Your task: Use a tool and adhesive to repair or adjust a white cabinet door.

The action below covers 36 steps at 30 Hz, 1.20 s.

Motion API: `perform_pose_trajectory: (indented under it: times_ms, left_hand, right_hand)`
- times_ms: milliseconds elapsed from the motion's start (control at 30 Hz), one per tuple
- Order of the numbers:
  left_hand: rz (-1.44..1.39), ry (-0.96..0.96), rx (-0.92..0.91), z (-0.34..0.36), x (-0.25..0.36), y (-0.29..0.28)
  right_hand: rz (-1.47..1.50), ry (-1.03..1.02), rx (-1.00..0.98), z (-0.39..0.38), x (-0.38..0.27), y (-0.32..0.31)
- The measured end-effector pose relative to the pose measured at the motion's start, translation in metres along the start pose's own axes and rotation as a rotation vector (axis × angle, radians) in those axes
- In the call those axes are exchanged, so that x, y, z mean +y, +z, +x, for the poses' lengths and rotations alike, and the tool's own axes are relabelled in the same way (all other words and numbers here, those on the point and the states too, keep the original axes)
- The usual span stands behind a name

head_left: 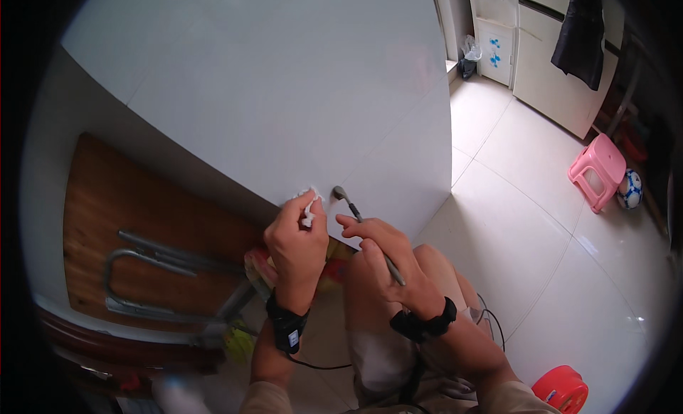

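A large white panel [263, 79] fills the upper left. Near its lower corner, my left hand [295, 247] is closed on a crumpled white tissue [309, 216], close to the panel's surface. Just to its right, my right hand [398, 264] holds a slim grey-handled tool [356, 212], its small dark head [340, 192] at the panel near the tissue. The tool's handle runs back across my palm, and some of my fingers are raised off it.
A wooden folding table [96, 200] with metal legs leans at left. At right are a fridge [548, 72], dark hanging cloth [580, 29], a pink stool [597, 165], a ball [630, 190] and a red plastic item [562, 389] on the tiled floor [526, 271]. Cables hang below my hands.
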<state>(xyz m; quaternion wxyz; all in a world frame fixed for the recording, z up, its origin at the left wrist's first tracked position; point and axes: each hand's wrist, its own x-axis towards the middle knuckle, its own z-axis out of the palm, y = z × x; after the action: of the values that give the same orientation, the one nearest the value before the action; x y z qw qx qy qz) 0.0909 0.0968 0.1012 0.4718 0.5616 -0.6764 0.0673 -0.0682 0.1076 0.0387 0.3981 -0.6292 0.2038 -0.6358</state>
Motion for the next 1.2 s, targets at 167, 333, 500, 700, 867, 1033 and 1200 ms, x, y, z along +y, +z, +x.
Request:
perform_pose_trajectory:
  times_ms: [167, 333, 500, 700, 867, 1033, 1200]
  left_hand:
    - [0.134, -0.050, -0.112, -0.009, 0.001, 0.010]
    - [0.185, -0.053, -0.154, -0.025, -0.012, 0.008]
    - [0.187, -0.008, -0.061, -0.032, -0.011, -0.002]
    - [0.098, -0.041, 0.072, -0.011, -0.014, -0.012]
    - [0.113, -0.080, 0.018, -0.014, -0.004, -0.008]
    - [0.101, -0.172, -0.140, -0.036, -0.014, -0.004]
    - [-0.203, -0.449, -0.146, -0.098, -0.047, -0.004]
  right_hand:
    - [0.010, 0.040, -0.021, -0.011, 0.004, -0.001]
    - [-0.032, 0.144, 0.164, 0.007, 0.001, -0.019]
    - [-0.035, 0.105, -0.145, -0.015, 0.013, -0.013]
    - [-0.060, 0.173, 0.003, -0.007, 0.020, -0.005]
    - [-0.080, 0.094, -0.042, -0.012, 0.028, -0.001]
    - [-0.085, 0.142, -0.055, -0.002, 0.013, -0.003]
    - [-0.056, -0.032, -0.164, 0.005, 0.017, 0.002]
